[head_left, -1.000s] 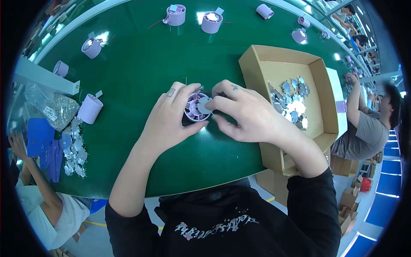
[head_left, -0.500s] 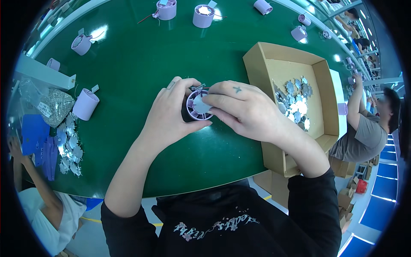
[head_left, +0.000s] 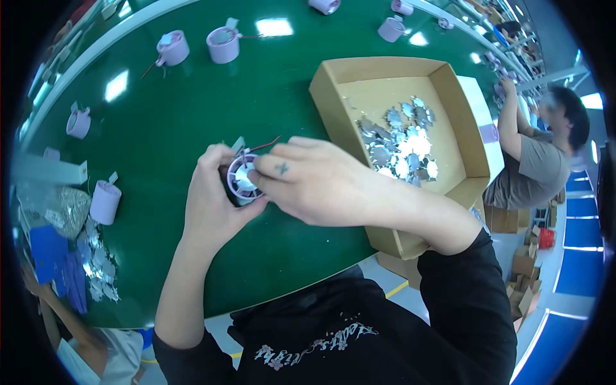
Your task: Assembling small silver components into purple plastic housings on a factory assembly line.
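My left hand (head_left: pixel 215 196) wraps round a short lilac cylindrical housing (head_left: pixel 232 188) with a vaned ring at its open end. A red wire and a small tab stick out at its far side. Inside the ring lies a silver metal disc (head_left: pixel 242 178), partly covered by my right fingers. My right hand (head_left: pixel 314 183) is closed, its thumb and fingertips at the disc. Whether the fingertips pinch the disc or press on it is hard to make out. To the right stands an open cardboard box (head_left: pixel 350 122) with several toothed silver metal plates (head_left: pixel 405 144) in it.
More lilac housings, such as one at the left (head_left: pixel 106 202), stand about the green table (head_left: pixel 282 256). Toothed plates (head_left: pixel 99 266) lie in a pile by a clear bag (head_left: pixel 72 208) and blue sheets (head_left: pixel 48 253). A co-worker (head_left: pixel 529 141) sits at the right, another person's arm (head_left: pixel 64 314) at the lower left.
The whole view has shifted, so the table, box and hands appear farther left. The housing looks a little more tilted in my left hand; my right fingers stay at the disc.
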`<act>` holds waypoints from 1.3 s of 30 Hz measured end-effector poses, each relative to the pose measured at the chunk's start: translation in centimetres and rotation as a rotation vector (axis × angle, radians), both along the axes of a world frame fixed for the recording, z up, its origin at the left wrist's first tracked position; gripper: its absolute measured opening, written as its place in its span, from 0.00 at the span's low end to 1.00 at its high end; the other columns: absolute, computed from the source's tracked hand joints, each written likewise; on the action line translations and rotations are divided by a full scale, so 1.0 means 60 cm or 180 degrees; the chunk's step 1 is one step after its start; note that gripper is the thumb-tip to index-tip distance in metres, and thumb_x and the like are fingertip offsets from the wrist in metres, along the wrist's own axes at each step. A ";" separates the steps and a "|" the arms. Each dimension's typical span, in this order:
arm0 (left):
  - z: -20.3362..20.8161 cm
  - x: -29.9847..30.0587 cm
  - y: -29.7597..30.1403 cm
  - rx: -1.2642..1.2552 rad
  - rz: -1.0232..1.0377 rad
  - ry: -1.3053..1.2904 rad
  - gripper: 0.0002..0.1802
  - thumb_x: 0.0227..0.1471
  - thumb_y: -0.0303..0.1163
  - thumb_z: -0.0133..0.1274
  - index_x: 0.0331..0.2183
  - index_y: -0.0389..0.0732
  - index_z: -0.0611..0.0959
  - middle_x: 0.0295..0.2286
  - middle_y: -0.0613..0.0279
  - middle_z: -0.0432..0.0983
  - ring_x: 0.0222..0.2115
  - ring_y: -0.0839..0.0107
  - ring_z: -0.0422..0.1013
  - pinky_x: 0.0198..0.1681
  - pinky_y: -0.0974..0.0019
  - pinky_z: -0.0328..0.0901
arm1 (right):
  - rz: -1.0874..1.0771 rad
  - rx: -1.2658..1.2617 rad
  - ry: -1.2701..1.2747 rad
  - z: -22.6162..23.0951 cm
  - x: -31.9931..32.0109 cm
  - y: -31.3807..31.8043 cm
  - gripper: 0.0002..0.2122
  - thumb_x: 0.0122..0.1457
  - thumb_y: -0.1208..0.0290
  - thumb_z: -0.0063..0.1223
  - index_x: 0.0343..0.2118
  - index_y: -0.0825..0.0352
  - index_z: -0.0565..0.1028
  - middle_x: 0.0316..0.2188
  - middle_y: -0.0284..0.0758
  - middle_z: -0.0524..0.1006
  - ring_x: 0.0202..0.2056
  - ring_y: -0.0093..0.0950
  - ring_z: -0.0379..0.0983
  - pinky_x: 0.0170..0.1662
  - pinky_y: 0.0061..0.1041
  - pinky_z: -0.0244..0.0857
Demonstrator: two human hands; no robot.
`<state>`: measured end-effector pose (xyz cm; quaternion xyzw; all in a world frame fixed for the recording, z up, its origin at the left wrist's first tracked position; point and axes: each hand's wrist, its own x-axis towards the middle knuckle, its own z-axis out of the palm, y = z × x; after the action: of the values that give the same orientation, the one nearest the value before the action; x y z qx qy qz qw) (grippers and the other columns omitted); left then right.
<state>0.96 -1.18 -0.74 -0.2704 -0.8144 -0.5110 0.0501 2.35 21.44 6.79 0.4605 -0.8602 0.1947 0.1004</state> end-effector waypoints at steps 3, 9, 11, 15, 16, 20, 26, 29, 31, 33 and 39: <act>0.004 0.000 0.007 -0.0117 0.0055 0.0091 0.44 0.35 0.29 0.78 0.49 0.39 0.65 0.38 0.55 0.72 0.37 0.59 0.74 0.43 0.57 0.70 | -0.0122 0.0120 -0.0030 0.002 0.010 0.015 0.16 0.52 0.73 0.63 0.44 0.73 0.81 0.42 0.36 0.76 0.41 0.31 0.75 0.46 0.33 0.70; 0.003 0.001 0.006 -0.0045 0.0066 -0.0182 0.44 0.37 0.30 0.78 0.49 0.40 0.65 0.40 0.55 0.72 0.37 0.59 0.75 0.42 0.58 0.70 | -0.0042 0.0372 -0.0242 0.008 0.014 0.024 0.24 0.54 0.76 0.61 0.56 0.72 0.77 0.50 0.36 0.76 0.37 0.28 0.76 0.42 0.30 0.69; 0.006 -0.001 0.003 -0.0102 0.0030 -0.0013 0.43 0.38 0.30 0.78 0.49 0.39 0.65 0.40 0.55 0.71 0.38 0.58 0.75 0.43 0.58 0.70 | -0.0024 0.0293 -0.0212 0.006 0.017 0.025 0.25 0.54 0.76 0.61 0.57 0.72 0.76 0.51 0.36 0.75 0.37 0.29 0.76 0.43 0.30 0.69; 0.003 -0.002 0.007 -0.0238 0.0043 0.0035 0.43 0.39 0.31 0.78 0.49 0.39 0.65 0.40 0.54 0.72 0.39 0.57 0.74 0.43 0.57 0.70 | -0.0311 0.0726 -0.0128 0.022 0.031 0.026 0.30 0.52 0.76 0.61 0.61 0.73 0.73 0.58 0.37 0.74 0.40 0.29 0.77 0.46 0.30 0.70; 0.001 -0.004 0.007 -0.0224 0.0009 0.0016 0.44 0.39 0.32 0.78 0.49 0.39 0.65 0.40 0.54 0.72 0.39 0.57 0.74 0.43 0.57 0.70 | -0.0276 0.0762 -0.0259 0.024 0.032 0.026 0.30 0.52 0.76 0.61 0.62 0.73 0.73 0.59 0.38 0.73 0.40 0.30 0.77 0.46 0.30 0.70; 0.009 0.003 0.007 -0.0243 0.0031 0.0039 0.43 0.38 0.32 0.78 0.49 0.39 0.66 0.40 0.53 0.72 0.39 0.57 0.74 0.43 0.57 0.70 | -0.0212 0.0659 -0.0574 0.023 0.030 0.028 0.31 0.51 0.77 0.61 0.62 0.74 0.72 0.59 0.40 0.71 0.40 0.32 0.77 0.47 0.31 0.71; 0.019 0.002 0.006 -0.0391 0.0016 0.0112 0.42 0.39 0.33 0.77 0.50 0.39 0.67 0.40 0.54 0.72 0.39 0.56 0.74 0.43 0.56 0.69 | -0.0340 0.0289 -0.0424 0.008 0.031 0.022 0.29 0.52 0.78 0.59 0.60 0.75 0.72 0.53 0.42 0.72 0.43 0.37 0.77 0.48 0.36 0.72; 0.042 0.003 0.006 -0.0458 -0.0037 0.0122 0.37 0.43 0.35 0.73 0.49 0.38 0.68 0.42 0.53 0.71 0.40 0.55 0.72 0.44 0.56 0.67 | -0.0683 -0.0260 -0.0694 0.016 0.030 0.024 0.25 0.53 0.78 0.57 0.56 0.76 0.73 0.51 0.44 0.72 0.46 0.40 0.76 0.51 0.40 0.72; 0.047 0.006 0.010 -0.0370 -0.0052 0.0079 0.34 0.46 0.36 0.70 0.49 0.38 0.69 0.43 0.52 0.70 0.41 0.55 0.70 0.45 0.56 0.66 | -0.1089 -0.0269 -0.0811 0.019 0.029 0.026 0.23 0.53 0.78 0.56 0.55 0.76 0.73 0.51 0.45 0.72 0.48 0.41 0.76 0.53 0.41 0.72; 0.049 0.007 0.017 -0.0357 0.0166 0.0491 0.25 0.51 0.34 0.65 0.47 0.38 0.73 0.44 0.52 0.68 0.45 0.56 0.67 0.49 0.56 0.64 | -0.1353 0.0319 -0.1415 0.013 0.025 0.031 0.25 0.55 0.80 0.54 0.58 0.72 0.71 0.55 0.44 0.71 0.50 0.43 0.76 0.54 0.39 0.72; 0.056 0.010 0.029 0.0029 0.0063 -0.0450 0.18 0.53 0.30 0.62 0.45 0.41 0.77 0.42 0.54 0.66 0.46 0.59 0.65 0.51 0.58 0.63 | -0.0764 0.0103 -0.1134 -0.010 0.030 0.023 0.30 0.55 0.79 0.55 0.63 0.74 0.65 0.56 0.44 0.69 0.57 0.43 0.71 0.60 0.38 0.69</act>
<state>1.54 0.54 2.59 -0.2254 -0.8162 -0.5320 -0.0012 4.14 22.83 6.18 0.3145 -0.9161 0.2458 -0.0381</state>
